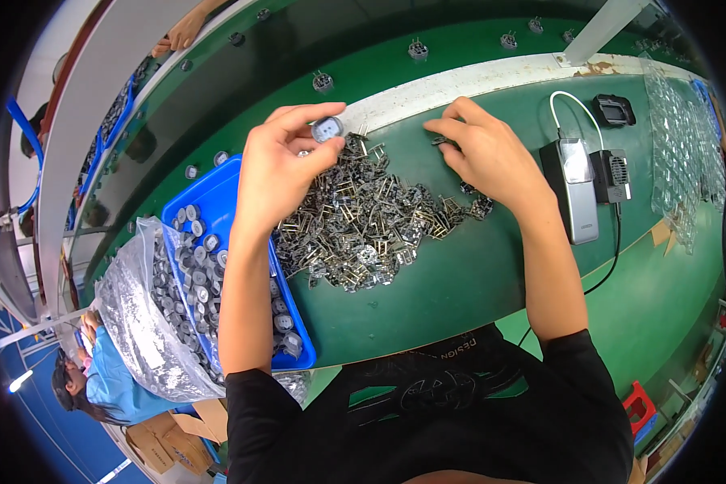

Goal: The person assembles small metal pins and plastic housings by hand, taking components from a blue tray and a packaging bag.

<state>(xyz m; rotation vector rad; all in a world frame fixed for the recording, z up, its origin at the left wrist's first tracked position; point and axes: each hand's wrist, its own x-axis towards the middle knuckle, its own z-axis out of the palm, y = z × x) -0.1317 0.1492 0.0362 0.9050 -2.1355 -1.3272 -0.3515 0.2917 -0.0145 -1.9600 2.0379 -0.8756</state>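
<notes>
Between the thumb and fingers of my left hand (276, 161) is a round grey plastic housing (327, 128), its face with small openings turned up. My right hand (492, 161) pinches a small dark part (440, 140) over the green table, at the right of the pile. Below and between the hands lies a heap of metal-pinned inserts (363, 230), with a few loose ones at its right edge. Left of it, partly behind my left forearm, stands a blue tray (305, 347) of grey round housings (200, 274).
Past a white rail (460, 85), a green belt carries spaced-out pieces with pins (418, 50). On the right are a cabled grey device (577, 189), a black block (613, 175), a black holder (615, 110) and clear plastic packaging (673, 153). Another person's hand (187, 31) shows at far left.
</notes>
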